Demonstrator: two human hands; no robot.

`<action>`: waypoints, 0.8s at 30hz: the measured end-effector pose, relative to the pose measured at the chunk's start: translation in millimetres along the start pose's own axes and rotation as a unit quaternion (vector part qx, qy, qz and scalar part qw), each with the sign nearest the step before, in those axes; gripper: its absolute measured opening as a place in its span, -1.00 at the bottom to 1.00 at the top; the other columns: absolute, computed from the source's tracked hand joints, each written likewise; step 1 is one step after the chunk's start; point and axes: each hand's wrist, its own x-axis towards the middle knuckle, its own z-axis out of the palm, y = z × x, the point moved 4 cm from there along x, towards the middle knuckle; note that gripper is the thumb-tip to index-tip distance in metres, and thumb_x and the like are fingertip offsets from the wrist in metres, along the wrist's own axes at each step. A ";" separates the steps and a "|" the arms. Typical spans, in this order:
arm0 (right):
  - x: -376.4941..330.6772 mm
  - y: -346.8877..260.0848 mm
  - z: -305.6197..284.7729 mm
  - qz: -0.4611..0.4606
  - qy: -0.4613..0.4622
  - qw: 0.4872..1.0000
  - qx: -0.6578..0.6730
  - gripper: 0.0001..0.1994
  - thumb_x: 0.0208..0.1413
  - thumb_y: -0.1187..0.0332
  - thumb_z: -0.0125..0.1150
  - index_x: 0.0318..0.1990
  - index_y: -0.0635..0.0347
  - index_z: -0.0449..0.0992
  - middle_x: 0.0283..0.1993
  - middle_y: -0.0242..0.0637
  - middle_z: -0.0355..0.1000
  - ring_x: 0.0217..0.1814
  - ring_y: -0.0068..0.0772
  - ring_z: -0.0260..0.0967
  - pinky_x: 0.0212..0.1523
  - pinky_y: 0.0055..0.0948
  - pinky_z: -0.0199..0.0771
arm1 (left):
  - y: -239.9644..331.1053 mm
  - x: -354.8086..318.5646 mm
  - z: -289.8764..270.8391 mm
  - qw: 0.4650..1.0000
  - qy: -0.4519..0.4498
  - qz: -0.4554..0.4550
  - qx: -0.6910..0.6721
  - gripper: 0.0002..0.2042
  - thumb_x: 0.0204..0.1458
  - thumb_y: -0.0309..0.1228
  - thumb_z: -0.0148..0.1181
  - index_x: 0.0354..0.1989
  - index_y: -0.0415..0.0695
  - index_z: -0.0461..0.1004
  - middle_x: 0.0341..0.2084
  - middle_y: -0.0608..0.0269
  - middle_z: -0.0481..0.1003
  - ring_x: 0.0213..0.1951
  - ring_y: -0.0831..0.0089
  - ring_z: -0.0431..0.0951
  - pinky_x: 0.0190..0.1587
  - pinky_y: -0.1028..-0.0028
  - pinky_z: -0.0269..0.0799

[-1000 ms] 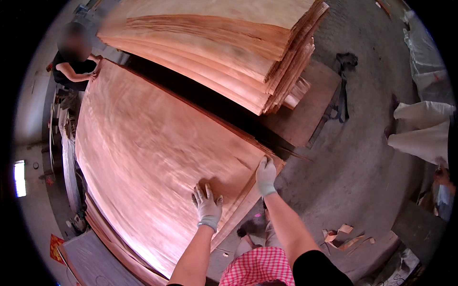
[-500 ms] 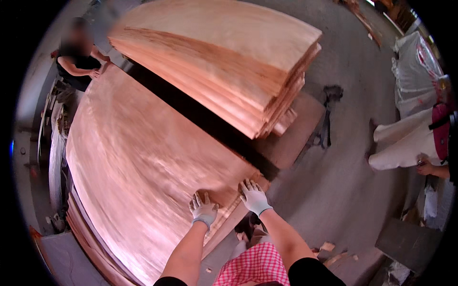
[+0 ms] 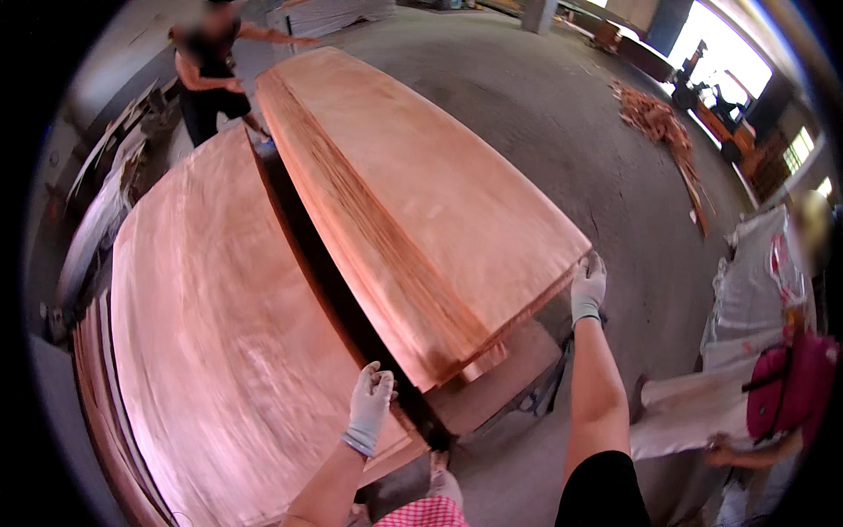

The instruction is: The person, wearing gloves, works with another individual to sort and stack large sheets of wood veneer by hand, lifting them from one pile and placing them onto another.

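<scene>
Grey workshop floor [image 3: 632,176], right hand [image 3: 588,287] pinching corner of veneer stack [image 3: 439,184]; left hand [image 3: 370,406] curled, grip unclear

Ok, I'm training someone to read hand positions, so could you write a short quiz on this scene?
1. Which white-gloved hand is at a near corner of the right-side stack of reddish wooden sheets?
2. True or false: the co-worker in dark clothes stands at that stack's near end.
3. Fill in: a dark ____ separates that stack from the left-side stack of pinkish wooden sheets.

Key: 1. The right hand. 2. False; the co-worker is at the far end. 3. Gap.
</scene>
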 end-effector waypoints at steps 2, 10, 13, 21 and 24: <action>42.2 21.7 26.8 -0.029 -0.041 0.985 -0.168 -0.30 0.03 0.10 0.22 0.28 0.28 0.19 0.25 0.09 0.24 0.31 -0.02 0.18 0.27 -0.29 0.18 | -15.7 21.3 29.2 0.999 0.004 -0.033 0.007 -0.52 0.19 -0.24 0.12 0.18 -0.22 0.17 -0.21 0.29 0.40 -0.23 0.51 0.49 -0.24 0.51 0.50; 85.6 28.0 97.5 -0.027 -0.459 0.861 -0.217 -0.01 -0.20 0.03 0.38 0.33 0.39 0.02 0.11 0.20 0.36 0.16 0.06 0.35 0.10 -0.21 0.40 | -6.5 44.3 53.7 0.960 0.034 -0.158 0.227 -0.36 0.02 0.09 0.22 -0.11 -0.38 0.39 -0.33 0.09 0.49 -0.32 0.40 0.53 -0.35 0.41 0.53; 148.8 51.7 61.9 -0.067 -0.427 0.851 -0.298 -0.26 -0.25 0.19 0.41 0.11 0.43 0.32 -0.08 0.13 0.48 0.00 0.04 0.46 -0.03 -0.21 0.45 | 20.4 57.6 105.0 0.940 -0.007 -0.151 0.306 -0.26 -0.07 0.24 0.20 -0.18 -0.39 0.43 -0.34 -0.04 0.54 -0.27 0.24 0.59 -0.27 0.32 0.53; 71.7 -106.5 -9.3 -0.138 -0.321 0.936 -0.040 -0.54 -0.34 0.43 0.35 -0.18 0.41 0.46 -0.25 0.01 0.51 -0.18 -0.06 0.50 -0.16 -0.30 0.43 | 46.6 48.4 103.9 0.951 0.033 -0.071 0.300 -0.38 -0.04 0.13 0.18 -0.31 -0.36 0.51 -0.46 -0.10 0.57 -0.36 0.10 0.62 -0.27 0.28 0.50; 37.8 -184.4 -41.4 -0.179 -0.320 0.930 -0.009 -0.58 -0.33 0.44 0.33 -0.21 0.42 0.46 -0.29 -0.02 0.51 -0.21 -0.10 0.50 -0.17 -0.31 0.43 | 94.0 29.4 107.8 0.975 0.025 -0.018 0.218 -0.44 -0.03 0.01 0.28 -0.29 -0.40 0.48 -0.55 0.04 0.54 -0.54 0.31 0.57 -0.51 0.40 0.47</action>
